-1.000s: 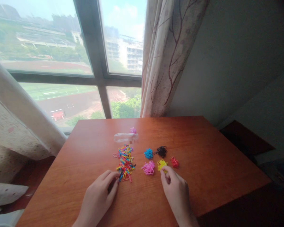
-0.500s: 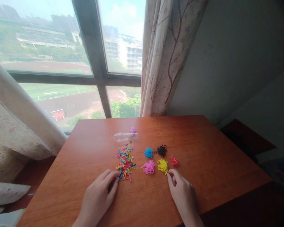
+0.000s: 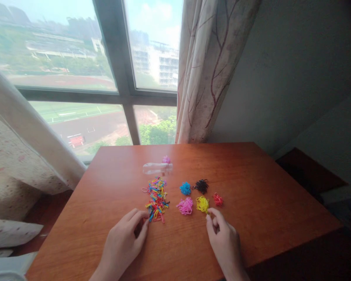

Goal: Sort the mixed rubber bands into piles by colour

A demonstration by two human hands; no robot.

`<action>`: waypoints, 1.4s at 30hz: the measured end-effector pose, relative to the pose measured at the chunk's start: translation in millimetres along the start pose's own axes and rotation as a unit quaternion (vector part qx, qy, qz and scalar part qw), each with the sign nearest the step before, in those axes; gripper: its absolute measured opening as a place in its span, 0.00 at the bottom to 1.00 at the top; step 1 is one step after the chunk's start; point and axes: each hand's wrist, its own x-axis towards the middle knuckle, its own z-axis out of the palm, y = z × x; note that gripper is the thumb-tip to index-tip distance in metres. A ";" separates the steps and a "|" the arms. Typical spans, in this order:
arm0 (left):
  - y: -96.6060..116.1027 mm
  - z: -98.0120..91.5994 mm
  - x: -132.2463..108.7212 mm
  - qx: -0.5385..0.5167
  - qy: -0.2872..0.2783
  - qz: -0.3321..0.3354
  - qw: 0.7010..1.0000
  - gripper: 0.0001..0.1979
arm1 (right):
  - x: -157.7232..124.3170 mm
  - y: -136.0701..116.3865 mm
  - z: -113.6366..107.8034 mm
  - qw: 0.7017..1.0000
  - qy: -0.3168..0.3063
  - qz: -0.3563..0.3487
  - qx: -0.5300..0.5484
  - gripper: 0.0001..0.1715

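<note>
Small rubber bands in mixed colours lie in a long loose pile (image 3: 157,199) left of centre on the table. At its near left edge is my left hand (image 3: 127,236), with thumb and index fingertip drawn close; what is between them is hidden. My right hand (image 3: 224,238) reaches the near right edge of the yellow rubber bands (image 3: 202,203). Its thumb and index pinch at a yellow band there. Around that heap sit separate heaps of pink rubber bands (image 3: 185,206), blue rubber bands (image 3: 185,188), black rubber bands (image 3: 201,186) and red rubber bands (image 3: 218,199).
A clear plastic bottle-like container (image 3: 156,168) lies on its side behind the mixed pile, with a pink-purple object (image 3: 165,159) behind it. The wooden table (image 3: 266,203) ends at a window (image 3: 128,99) and a curtain (image 3: 204,78).
The view has shifted slightly, so the table sits a little further right. My right thumb and index have parted slightly by the yellow heap. My left hand stays at the mixed pile.
</note>
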 end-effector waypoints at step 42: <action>70.4 25.9 123.9 0.057 -0.098 0.060 0.992 0.07 | -9.7 -59.5 28.4 0.978 -0.124 -0.115 0.120 0.17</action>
